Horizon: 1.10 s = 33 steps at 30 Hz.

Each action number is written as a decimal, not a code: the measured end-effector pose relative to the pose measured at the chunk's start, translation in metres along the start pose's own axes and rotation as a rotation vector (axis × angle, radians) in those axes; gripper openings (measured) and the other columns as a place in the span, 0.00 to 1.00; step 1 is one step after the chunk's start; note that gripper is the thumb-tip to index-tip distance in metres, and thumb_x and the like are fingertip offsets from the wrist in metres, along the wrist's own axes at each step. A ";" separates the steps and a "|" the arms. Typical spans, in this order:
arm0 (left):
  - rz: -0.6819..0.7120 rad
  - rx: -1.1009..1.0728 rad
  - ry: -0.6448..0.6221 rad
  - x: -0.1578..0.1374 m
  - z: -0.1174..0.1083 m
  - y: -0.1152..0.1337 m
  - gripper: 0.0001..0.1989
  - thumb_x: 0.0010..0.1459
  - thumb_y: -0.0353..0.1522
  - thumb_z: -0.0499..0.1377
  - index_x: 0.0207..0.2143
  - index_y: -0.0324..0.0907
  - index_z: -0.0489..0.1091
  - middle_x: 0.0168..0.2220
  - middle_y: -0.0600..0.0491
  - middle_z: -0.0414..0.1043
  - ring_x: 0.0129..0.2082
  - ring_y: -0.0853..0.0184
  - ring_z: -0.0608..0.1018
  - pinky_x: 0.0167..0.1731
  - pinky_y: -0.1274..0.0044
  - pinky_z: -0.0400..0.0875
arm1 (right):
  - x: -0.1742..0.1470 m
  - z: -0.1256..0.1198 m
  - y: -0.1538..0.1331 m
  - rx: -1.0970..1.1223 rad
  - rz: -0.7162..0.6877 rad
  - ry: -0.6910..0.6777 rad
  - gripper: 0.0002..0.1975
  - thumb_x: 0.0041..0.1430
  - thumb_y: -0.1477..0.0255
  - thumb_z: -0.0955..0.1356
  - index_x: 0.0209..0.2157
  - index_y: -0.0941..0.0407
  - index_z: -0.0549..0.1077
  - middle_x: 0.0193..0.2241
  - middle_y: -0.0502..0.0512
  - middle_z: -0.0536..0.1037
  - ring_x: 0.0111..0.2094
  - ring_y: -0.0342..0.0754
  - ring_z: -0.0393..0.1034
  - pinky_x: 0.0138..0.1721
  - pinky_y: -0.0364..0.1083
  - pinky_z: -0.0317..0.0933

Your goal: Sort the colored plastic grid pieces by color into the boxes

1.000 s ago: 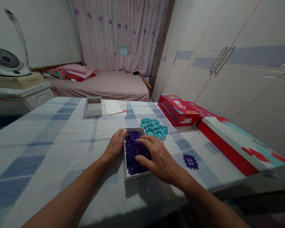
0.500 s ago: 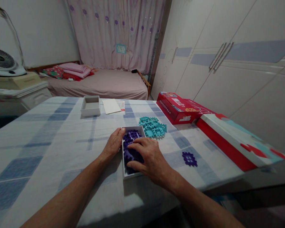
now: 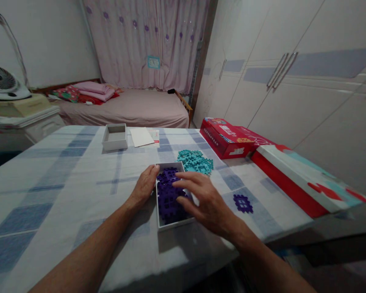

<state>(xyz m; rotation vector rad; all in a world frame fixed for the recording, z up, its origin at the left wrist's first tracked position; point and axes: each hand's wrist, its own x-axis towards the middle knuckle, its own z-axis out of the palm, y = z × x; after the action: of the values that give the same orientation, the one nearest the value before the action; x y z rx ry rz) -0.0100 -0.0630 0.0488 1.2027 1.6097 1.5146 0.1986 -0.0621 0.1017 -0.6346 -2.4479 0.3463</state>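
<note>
A shallow white box (image 3: 174, 225) stands on the table in front of me, filled with purple interlocking plastic pieces (image 3: 167, 199). My left hand (image 3: 145, 182) grips the box's left wall near its far corner. Over the right side of the box hovers my right hand (image 3: 199, 195), fingers apart and nothing visible in them. One single purple piece (image 3: 243, 203) lies on the cloth to the right. Behind the box is a loose pile of turquoise interlocking pieces (image 3: 197, 162).
An open grey-white box (image 3: 115, 138) sits at the far left of the table, beside a white card (image 3: 142, 136) on printed paper. Red boxes (image 3: 225, 138) and a white-and-red box lid (image 3: 308, 179) line the right edge. The checked tablecloth (image 3: 88, 191) covers the table.
My right hand has lifted off the purple pieces and shifted right, its fingers opening. More of the pieces in the box now show. The left hand stays on the box.
</note>
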 end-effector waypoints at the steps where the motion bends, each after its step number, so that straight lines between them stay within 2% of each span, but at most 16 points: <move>1: 0.012 0.019 -0.010 0.001 0.000 -0.001 0.17 0.54 0.48 0.53 0.25 0.46 0.67 0.27 0.52 0.70 0.38 0.57 0.73 0.44 0.66 0.68 | -0.010 -0.007 0.010 -0.055 0.085 0.051 0.14 0.61 0.70 0.65 0.49 0.52 0.71 0.53 0.57 0.71 0.56 0.51 0.63 0.56 0.55 0.55; 4: 0.030 0.067 -0.023 0.003 0.001 -0.005 0.18 0.56 0.48 0.51 0.25 0.46 0.67 0.28 0.53 0.70 0.36 0.58 0.73 0.44 0.64 0.67 | -0.049 -0.027 0.047 -0.310 0.377 0.123 0.15 0.60 0.69 0.65 0.49 0.55 0.71 0.52 0.60 0.72 0.54 0.55 0.65 0.55 0.57 0.57; 8: 0.029 0.071 -0.011 0.004 0.001 -0.009 0.17 0.56 0.48 0.51 0.25 0.46 0.67 0.27 0.53 0.69 0.34 0.58 0.72 0.43 0.63 0.67 | -0.101 -0.041 0.085 -0.559 0.772 -0.025 0.21 0.57 0.63 0.66 0.50 0.59 0.70 0.50 0.64 0.73 0.52 0.62 0.66 0.50 0.61 0.60; 11: 0.039 0.069 -0.021 0.004 0.001 -0.009 0.17 0.57 0.48 0.51 0.25 0.46 0.67 0.27 0.53 0.69 0.34 0.58 0.72 0.43 0.64 0.67 | -0.120 -0.043 0.093 -0.570 0.909 -0.083 0.24 0.59 0.60 0.63 0.52 0.58 0.69 0.50 0.63 0.73 0.51 0.61 0.67 0.49 0.59 0.62; 16: 0.084 0.097 -0.049 0.003 0.000 -0.008 0.18 0.59 0.47 0.49 0.26 0.46 0.66 0.28 0.52 0.69 0.37 0.58 0.73 0.45 0.64 0.67 | -0.120 -0.037 0.092 -0.504 0.843 -0.035 0.21 0.60 0.65 0.62 0.52 0.58 0.68 0.48 0.60 0.73 0.47 0.55 0.69 0.48 0.52 0.63; 24: 0.015 0.072 0.003 0.005 0.001 -0.014 0.17 0.57 0.47 0.52 0.27 0.44 0.68 0.27 0.53 0.70 0.35 0.61 0.72 0.41 0.67 0.68 | -0.112 -0.035 0.090 -0.380 0.786 -0.011 0.21 0.55 0.63 0.63 0.48 0.59 0.71 0.44 0.60 0.74 0.46 0.55 0.69 0.49 0.53 0.62; 27: -0.003 0.033 0.005 0.005 0.002 -0.013 0.17 0.56 0.47 0.53 0.28 0.44 0.68 0.26 0.53 0.69 0.35 0.60 0.72 0.40 0.68 0.67 | -0.107 -0.036 0.092 -0.284 0.790 -0.006 0.21 0.52 0.61 0.64 0.43 0.58 0.73 0.40 0.60 0.75 0.41 0.54 0.71 0.45 0.51 0.63; 33: 0.034 0.011 -0.040 0.005 0.003 -0.009 0.17 0.57 0.46 0.51 0.26 0.44 0.67 0.28 0.53 0.69 0.33 0.62 0.70 0.39 0.69 0.65 | -0.091 -0.038 0.092 -0.112 0.808 -0.004 0.14 0.50 0.60 0.64 0.32 0.55 0.74 0.27 0.53 0.76 0.30 0.50 0.71 0.35 0.48 0.63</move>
<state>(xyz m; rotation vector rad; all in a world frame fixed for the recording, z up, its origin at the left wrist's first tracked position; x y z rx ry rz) -0.0113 -0.0565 0.0406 1.2645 1.5813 1.4951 0.3195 -0.0265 0.0544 -1.6616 -2.1140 0.5136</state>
